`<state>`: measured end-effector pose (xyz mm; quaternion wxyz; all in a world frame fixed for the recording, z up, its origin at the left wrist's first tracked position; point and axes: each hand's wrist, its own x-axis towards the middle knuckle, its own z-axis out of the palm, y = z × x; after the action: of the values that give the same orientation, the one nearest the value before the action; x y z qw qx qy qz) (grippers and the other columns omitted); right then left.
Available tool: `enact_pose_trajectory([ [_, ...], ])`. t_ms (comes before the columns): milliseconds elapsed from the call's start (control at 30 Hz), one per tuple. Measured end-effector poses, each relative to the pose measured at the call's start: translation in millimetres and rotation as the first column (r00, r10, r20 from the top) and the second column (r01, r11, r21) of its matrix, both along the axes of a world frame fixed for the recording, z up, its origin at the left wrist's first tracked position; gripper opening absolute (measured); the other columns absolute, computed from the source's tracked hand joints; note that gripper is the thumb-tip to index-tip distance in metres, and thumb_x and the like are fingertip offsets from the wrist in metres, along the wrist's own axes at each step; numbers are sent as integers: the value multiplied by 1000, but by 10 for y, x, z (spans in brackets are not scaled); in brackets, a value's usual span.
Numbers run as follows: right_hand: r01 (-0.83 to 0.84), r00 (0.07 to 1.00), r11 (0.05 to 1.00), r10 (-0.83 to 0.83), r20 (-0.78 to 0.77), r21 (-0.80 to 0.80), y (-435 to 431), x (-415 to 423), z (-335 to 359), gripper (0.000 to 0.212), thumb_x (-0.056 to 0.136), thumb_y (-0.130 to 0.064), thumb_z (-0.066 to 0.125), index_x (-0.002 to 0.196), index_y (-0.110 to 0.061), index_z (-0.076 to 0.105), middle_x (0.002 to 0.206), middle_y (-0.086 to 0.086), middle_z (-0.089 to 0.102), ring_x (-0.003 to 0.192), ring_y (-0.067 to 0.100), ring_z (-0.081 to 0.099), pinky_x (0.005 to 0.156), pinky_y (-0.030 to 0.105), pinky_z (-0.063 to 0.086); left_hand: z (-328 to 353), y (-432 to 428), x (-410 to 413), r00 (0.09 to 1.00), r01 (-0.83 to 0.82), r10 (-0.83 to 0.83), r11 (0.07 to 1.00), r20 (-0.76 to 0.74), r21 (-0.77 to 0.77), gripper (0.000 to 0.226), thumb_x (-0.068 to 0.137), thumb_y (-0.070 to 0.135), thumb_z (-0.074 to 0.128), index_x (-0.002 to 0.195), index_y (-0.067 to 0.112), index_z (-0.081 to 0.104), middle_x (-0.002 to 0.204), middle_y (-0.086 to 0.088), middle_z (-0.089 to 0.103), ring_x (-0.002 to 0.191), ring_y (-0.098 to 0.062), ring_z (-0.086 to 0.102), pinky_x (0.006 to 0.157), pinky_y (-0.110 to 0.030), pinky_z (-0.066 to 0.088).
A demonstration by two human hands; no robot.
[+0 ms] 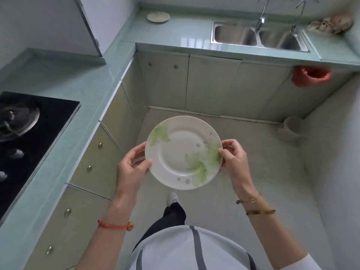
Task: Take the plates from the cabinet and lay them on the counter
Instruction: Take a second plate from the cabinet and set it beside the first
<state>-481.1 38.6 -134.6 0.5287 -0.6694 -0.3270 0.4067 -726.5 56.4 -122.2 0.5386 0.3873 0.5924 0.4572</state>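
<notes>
The round white ceramic plate with pale green leaf prints (183,152) is held level in the air above the pale kitchen floor (243,137), in front of the person's body and resting on no surface. The left hand (132,166) pinches its left rim, thumb on top and fingers curled beneath. The right hand (233,158) grips the opposite rim the same way.

Judging by its glaze and thin rim, the plate is stiff, fairly light and smooth enough to slip. It would likely chip or shatter if dropped on the hard floor. The opposed hold on the rim suits it, and it should go down flat on its foot, with the fingers sliding out last.

A second, plain pale round plate (158,17) lies near the back left corner of the glossy pale green tabletop (187,34), well apart from the steel double sink (259,36) to its right. The bare stretch between them looks like room for this one. A black glass hob (29,133) sits in the left run.
</notes>
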Motion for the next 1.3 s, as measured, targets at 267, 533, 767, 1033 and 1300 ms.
enact_pose_trajectory([
  [267, 62, 998, 998, -62, -8, 12, 1686, 140, 88, 9, 89, -2, 53, 90, -9, 59, 77, 9, 60, 63, 16, 53, 43, 21, 43, 113, 1808, 136, 998, 64, -64, 998, -13, 13, 49, 85, -11, 59, 120, 22, 70, 118, 2, 73, 115, -18, 66, 101, -44, 54],
  [533, 68, 997, 998, -67, -31, 8, 3103, 295, 60, 11, 89, -3, 54, 91, -12, 61, 77, 4, 63, 68, 14, 57, 48, 21, 47, 155, 3208, 302, 998, 62, -62, 998, -24, 7, 49, 86, -11, 57, 123, 19, 68, 119, -1, 72, 116, -20, 65, 101, -42, 54],
  [767, 37, 999, 999, -36, -39, 13, 4484, 601, 27, 10, 89, -3, 54, 93, -8, 61, 81, 8, 63, 76, 19, 59, 62, 38, 51, 175, 4544, 615, 999, 49, -49, 999, -23, 17, 48, 87, -10, 58, 121, 21, 68, 115, 0, 72, 114, -16, 66, 100, -41, 55],
  [1033, -24, 1000, 1000, 24, 8, 17, 6151, 1041, 102, 11, 89, -7, 55, 92, -15, 62, 76, 2, 63, 68, 15, 59, 55, 31, 51, 209, 6099, 1004, 1000, 9, -8, 1000, -25, 17, 49, 86, -10, 59, 119, 24, 70, 112, 0, 73, 95, -1, 71, 95, -37, 56],
  [1300, -16, 1000, 999, 17, 23, -33, 7521, 1248, 61, 8, 89, -8, 56, 91, -14, 61, 75, 2, 64, 62, 14, 59, 52, 30, 50, 116, 7465, 1197, 1000, 13, -13, 1000, -23, -4, 49, 86, -9, 60, 119, 25, 70, 113, -1, 73, 97, -4, 71, 94, -35, 56],
])
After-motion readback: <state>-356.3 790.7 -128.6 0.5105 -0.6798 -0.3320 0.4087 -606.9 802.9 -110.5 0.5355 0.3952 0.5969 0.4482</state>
